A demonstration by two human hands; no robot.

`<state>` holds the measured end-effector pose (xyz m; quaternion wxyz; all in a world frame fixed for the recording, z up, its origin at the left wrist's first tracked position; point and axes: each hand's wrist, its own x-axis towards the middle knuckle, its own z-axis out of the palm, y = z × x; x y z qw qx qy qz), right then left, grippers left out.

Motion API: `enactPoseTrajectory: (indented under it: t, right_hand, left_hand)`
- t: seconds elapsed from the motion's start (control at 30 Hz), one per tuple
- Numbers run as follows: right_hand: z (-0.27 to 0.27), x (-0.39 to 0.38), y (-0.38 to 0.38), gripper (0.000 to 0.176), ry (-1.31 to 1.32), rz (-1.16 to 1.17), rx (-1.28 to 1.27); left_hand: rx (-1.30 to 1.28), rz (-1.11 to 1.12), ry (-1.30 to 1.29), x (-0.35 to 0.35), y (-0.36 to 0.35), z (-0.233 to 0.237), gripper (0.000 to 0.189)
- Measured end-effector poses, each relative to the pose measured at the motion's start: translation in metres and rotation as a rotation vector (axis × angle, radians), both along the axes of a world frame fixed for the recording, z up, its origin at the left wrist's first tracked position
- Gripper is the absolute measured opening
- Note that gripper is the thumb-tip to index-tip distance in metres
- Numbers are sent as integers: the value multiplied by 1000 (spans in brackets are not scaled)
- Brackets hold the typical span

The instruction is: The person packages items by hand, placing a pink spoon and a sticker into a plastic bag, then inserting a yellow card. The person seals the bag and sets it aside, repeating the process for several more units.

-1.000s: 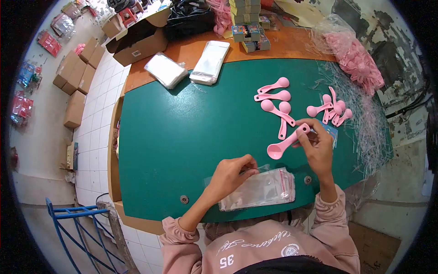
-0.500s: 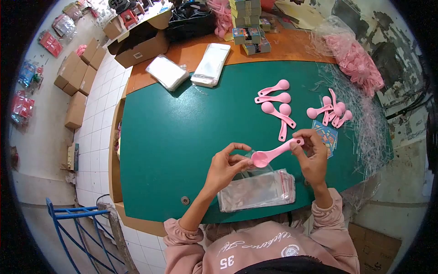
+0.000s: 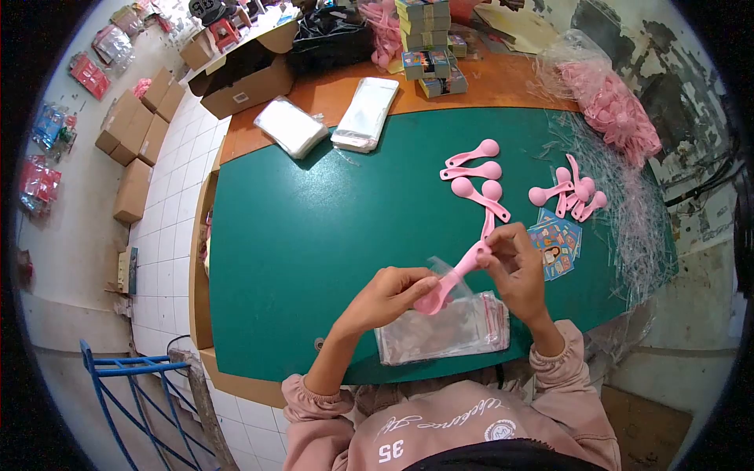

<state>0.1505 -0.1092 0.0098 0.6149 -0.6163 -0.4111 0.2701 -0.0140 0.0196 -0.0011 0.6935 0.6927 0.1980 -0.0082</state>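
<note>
My right hand (image 3: 516,271) pinches the handle end of a pink measuring spoon (image 3: 458,273), which slants down to the left. With thumb and fingers, my left hand (image 3: 389,297) grips a clear plastic bag (image 3: 438,268) around the spoon's bowl. The bowl appears to be inside the bag, though the clear film makes its edge hard to follow. Below both hands lies a stack of clear bags (image 3: 428,339). Several pink spoons (image 3: 481,169) rest beyond my right hand. Printed cards (image 3: 556,250) lie just to its right.
More pink spoons (image 3: 580,191) sit toward the right of the green table (image 3: 306,235). Two packs of bags (image 3: 366,114) and stacked card bundles (image 3: 426,63) stand at the back. Plastic shreds (image 3: 628,212) cover the right edge. A blue metal frame (image 3: 133,366) stands lower left.
The spoon has moved down and left, its bowl now within the clear bag at my left hand. My right hand has shifted left, uncovering more of the cards.
</note>
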Motion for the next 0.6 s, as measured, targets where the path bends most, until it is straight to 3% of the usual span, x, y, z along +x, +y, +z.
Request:
enactPoseTrajectory:
  t: [0.07, 0.13, 0.23, 0.27, 0.33, 0.4, 0.47, 0.6]
  right_hand:
    - [2, -2, -2, 34, -48, 110, 32]
    - [4, -7, 1, 55, -263, 250, 82]
    - [12, -7, -5, 52, -403, 254, 105]
    - [12, 7, -13, 42, -444, 226, 23]
    - [24, 30, -31, 34, -442, -68, -343]
    - [-6, 62, -56, 35, -728, -484, -565]
    - [-24, 74, -82, 37, -945, -554, -907]
    - [-26, 89, -95, 30, -734, -468, -752]
  left_hand:
    - [57, 6, -91, 3, -2, 6, 33]
    - [47, 123, -37, 7, -5, 17, 33]
    - [-69, 166, -103, 12, -5, 20, 32]
    - [-70, 163, -104, 11, -4, 20, 32]
    - [-229, 230, -133, 6, 2, 20, 35]
    - [-220, 243, -138, 2, 7, 19, 36]
    - [-212, 256, -144, 3, 10, 18, 36]
    - [-189, 234, -117, 5, 10, 19, 34]
